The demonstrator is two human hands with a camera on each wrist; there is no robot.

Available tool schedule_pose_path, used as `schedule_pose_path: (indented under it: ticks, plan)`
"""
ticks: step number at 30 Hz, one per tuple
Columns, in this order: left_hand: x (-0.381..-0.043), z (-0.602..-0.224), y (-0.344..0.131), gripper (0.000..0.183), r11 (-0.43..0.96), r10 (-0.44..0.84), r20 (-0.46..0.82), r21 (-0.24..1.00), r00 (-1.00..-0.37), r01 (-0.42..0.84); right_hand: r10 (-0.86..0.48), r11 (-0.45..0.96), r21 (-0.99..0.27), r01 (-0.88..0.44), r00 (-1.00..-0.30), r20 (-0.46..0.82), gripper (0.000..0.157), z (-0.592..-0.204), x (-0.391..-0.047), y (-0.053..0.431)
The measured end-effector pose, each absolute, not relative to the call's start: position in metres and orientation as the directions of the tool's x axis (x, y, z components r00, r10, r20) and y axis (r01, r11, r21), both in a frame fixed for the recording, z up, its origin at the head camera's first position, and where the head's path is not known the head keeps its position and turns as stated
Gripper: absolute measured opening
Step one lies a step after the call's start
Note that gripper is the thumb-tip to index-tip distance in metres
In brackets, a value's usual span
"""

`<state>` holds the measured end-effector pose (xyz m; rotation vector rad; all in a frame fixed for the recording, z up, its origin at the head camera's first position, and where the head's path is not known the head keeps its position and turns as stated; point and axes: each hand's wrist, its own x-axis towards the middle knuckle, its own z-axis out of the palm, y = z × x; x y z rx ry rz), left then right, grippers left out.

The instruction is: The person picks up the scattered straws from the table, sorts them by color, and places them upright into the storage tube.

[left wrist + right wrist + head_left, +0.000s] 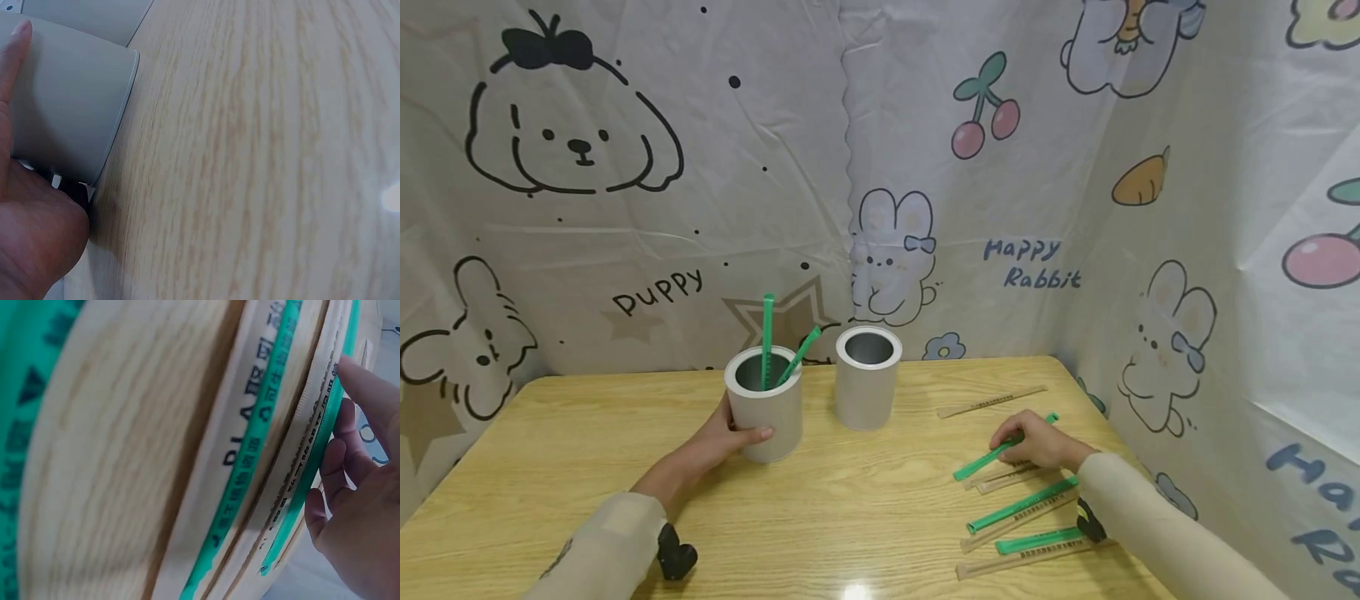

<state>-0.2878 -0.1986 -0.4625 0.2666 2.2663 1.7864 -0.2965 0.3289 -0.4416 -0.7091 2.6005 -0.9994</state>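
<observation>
My left hand (711, 446) grips a light grey cylindrical holder (778, 425), its thumb lying along the near side; in the left wrist view the holder (75, 94) fills the upper left corner. Two green wrapped straws (767, 333) lean inside that holder. On the right, my right hand (1037, 440) pinches a green wrapped straw (977, 467) by its middle, low over the other straws. The right wrist view shows thumb and fingertips at the straw (312, 462). Below lie two more green straws (1022, 506) and several brown paper-wrapped straws (1022, 557), partly hidden by the right sleeve.
A second grey holder (865, 392) with a dark inside stands just right of the gripped one. One brown straw (992, 402) lies apart near the back right of the wooden table (850, 517). A printed cloth (790, 167) hangs behind and along the right side.
</observation>
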Motion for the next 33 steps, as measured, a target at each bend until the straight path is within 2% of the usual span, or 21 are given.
schedule_pose_path:
  ticks: [4,8,13,15,18,22,24,29,33]
  plan:
    - [-0.287,-0.462,-0.199,0.112,0.245,0.299,-0.08,0.969,-0.951,-0.005,-0.525,0.647,-0.673,-0.359,-0.85,-0.051,0.006,-0.441,-0.3,0.329]
    - [-0.287,-0.46,-0.198,0.113,0.255,0.296,-0.091,0.967,-0.951,-0.013,-0.503,0.63,-0.672,-0.391,-0.864,0.031,0.007,-0.427,-0.303,0.324]
    - [-0.288,-0.458,-0.198,0.113,0.258,0.298,-0.094,0.966,-0.95,-0.015,-0.41,0.522,-0.799,-0.3,-0.909,0.074,0.017,-0.388,-0.301,0.3]
    - [-0.288,-0.458,-0.198,0.113,0.257,0.297,-0.095,0.966,-0.95,-0.017,-0.387,0.423,-0.866,-0.267,-0.917,0.094,0.015,-0.37,-0.299,0.285]
    - [-0.289,-0.458,-0.199,0.113,0.256,0.298,-0.093,0.967,-0.95,-0.015,-0.383,0.192,-0.949,-0.251,-0.909,0.163,0.007,-0.347,-0.297,0.259]
    - [-0.288,-0.458,-0.198,0.112,0.252,0.298,-0.089,0.968,-0.951,-0.011,-0.387,-0.171,-0.962,-0.213,-0.883,0.265,0.02,-0.322,-0.291,0.218]
    - [-0.287,-0.458,-0.199,0.112,0.253,0.3,-0.088,0.967,-0.95,-0.01,-0.37,-0.301,-0.938,-0.174,-0.885,0.283,0.02,-0.312,-0.288,0.196]
    - [-0.285,-0.46,-0.198,0.113,0.245,0.297,-0.089,0.969,-0.951,-0.014,-0.32,-0.468,-0.876,-0.115,-0.902,0.289,0.012,-0.296,-0.281,0.139]
    - [-0.285,-0.461,-0.198,0.113,0.239,0.299,-0.082,0.971,-0.951,-0.008,-0.32,-0.494,-0.861,-0.124,-0.895,0.313,0.027,-0.293,-0.283,0.094]
